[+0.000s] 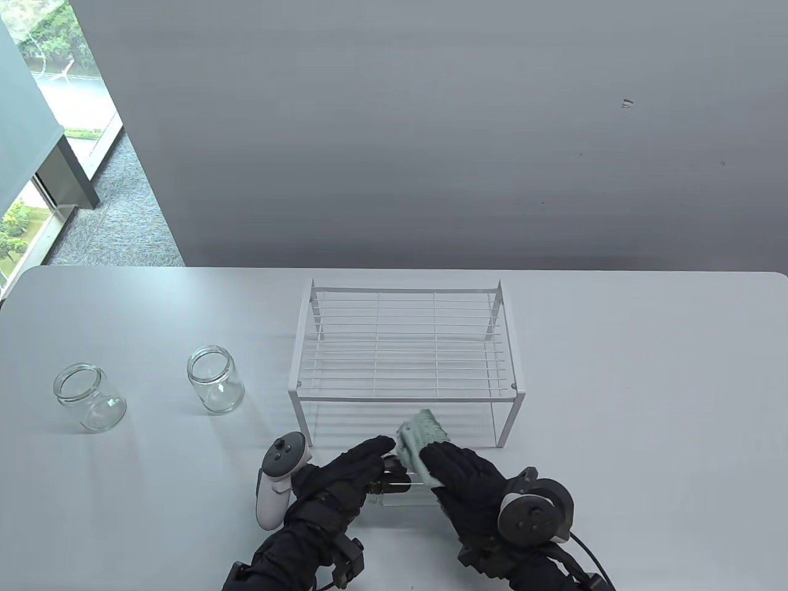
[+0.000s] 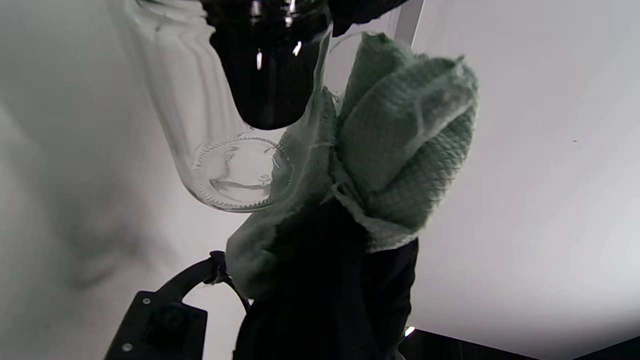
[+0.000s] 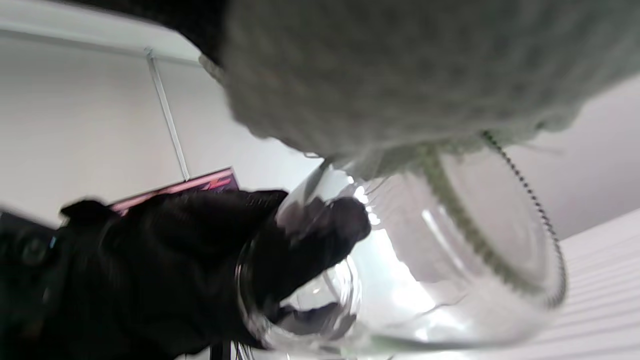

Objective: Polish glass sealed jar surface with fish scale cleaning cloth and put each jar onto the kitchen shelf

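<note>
Black-gloved hands are seen nearest the camera, at the bottom edge of the white table (image 1: 615, 381). Behind them, a white wire kitchen shelf (image 1: 403, 351) with a slatted top is placed at the table's centre. The left hand (image 1: 335, 483) is curled around a clear glass jar (image 1: 400, 489), held on its side between both hands; in the wrist views, gloved fingers (image 3: 320, 240) are seen inserted into its mouth. The right hand (image 1: 465, 483) is closed on a crumpled pale green fish scale cleaning cloth (image 1: 418, 440), which is pressed against the jar's side. Two more lidless clear glass jars (image 1: 215, 378) (image 1: 89, 397) are set upright, well apart, on the left of the table.
</note>
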Demonstrator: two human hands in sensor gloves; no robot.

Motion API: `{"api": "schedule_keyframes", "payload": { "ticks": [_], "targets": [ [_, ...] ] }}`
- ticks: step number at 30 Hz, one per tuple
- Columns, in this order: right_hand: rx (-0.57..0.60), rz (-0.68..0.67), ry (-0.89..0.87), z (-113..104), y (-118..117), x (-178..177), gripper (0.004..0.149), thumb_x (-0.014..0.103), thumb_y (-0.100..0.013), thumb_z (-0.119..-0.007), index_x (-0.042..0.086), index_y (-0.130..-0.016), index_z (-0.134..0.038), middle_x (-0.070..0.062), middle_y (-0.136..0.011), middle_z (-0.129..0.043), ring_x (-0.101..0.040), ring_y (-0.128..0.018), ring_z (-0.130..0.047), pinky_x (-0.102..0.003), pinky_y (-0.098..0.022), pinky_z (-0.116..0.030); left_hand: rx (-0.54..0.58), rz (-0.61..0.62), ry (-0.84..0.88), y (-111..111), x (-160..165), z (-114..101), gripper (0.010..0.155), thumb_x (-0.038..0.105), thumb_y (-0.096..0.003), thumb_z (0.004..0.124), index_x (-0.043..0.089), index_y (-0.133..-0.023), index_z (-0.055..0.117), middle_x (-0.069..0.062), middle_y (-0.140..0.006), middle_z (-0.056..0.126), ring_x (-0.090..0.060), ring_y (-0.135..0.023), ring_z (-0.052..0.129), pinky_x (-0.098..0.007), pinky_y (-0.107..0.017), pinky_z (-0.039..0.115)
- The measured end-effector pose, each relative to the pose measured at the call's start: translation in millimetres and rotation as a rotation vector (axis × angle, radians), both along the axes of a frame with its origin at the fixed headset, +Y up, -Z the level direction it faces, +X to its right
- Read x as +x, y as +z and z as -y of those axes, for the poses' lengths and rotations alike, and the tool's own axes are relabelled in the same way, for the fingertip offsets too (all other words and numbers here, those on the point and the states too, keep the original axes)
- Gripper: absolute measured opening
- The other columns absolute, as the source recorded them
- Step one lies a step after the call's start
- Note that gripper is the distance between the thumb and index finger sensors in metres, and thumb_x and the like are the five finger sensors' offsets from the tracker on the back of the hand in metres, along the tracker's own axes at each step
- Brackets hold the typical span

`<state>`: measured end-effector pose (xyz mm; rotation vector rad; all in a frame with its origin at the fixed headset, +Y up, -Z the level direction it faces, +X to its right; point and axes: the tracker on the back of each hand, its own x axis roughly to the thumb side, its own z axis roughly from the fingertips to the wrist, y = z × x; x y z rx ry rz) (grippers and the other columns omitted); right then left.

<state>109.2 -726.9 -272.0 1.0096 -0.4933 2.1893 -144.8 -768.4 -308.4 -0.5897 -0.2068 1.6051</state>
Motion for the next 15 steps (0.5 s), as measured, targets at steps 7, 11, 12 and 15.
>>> {"api": "schedule_keyframes", "payload": {
  "ticks": [7,11,12,15],
  "targets": [
    [0.088,-0.072,0.223,7.2,6.2,-22.8,0.059,0.027,-0.050,-0.072,-0.002,-0.100,-0.058,-0.032,-0.098,-0.054,-0.060,-0.088,-0.049,-0.072,-0.058,-0.043,-0.015,0.003,0.044,4.6,5.0,0.1,0.053,0.029,-0.0571,0.062,0.015,-0.107,0.051,-0.013,-0.097,0.080,-0.020,-0.081,0.099,-0.051,-0.074,0.027],
    [0.022,-0.039,0.266,10.9,1.8,-22.1,0.065,0.034,-0.052,-0.071,0.001,-0.104,-0.048,-0.032,-0.101,-0.045,-0.061,-0.090,-0.043,-0.073,-0.058,-0.040,0.015,0.044,0.018,8.1,12.2,-4.4,0.054,0.029,-0.0568,0.062,0.014,-0.107,0.051,-0.015,-0.097,0.079,-0.021,-0.081,0.098,-0.051,-0.073,0.024],
    [0.001,-0.029,0.273,12.2,-0.1,-19.7,0.066,0.036,-0.053,-0.070,0.003,-0.104,-0.046,-0.032,-0.101,-0.045,-0.061,-0.089,-0.044,-0.072,-0.058,-0.041,0.032,0.057,-0.004,9.4,14.8,-6.0,0.053,0.028,-0.0564,0.063,0.014,-0.107,0.052,-0.015,-0.096,0.080,-0.021,-0.080,0.099,-0.052,-0.073,0.025],
    [-0.061,-0.017,0.222,14.1,-6.9,-10.3,0.069,0.043,-0.053,-0.068,0.003,-0.104,-0.047,-0.032,-0.099,-0.053,-0.060,-0.085,-0.058,-0.071,-0.055,-0.051,0.093,0.062,-0.064,11.5,18.6,-10.7,0.054,0.028,-0.0559,0.064,0.013,-0.107,0.052,-0.015,-0.094,0.082,-0.021,-0.076,0.101,-0.052,-0.073,0.027]
  ]
}}
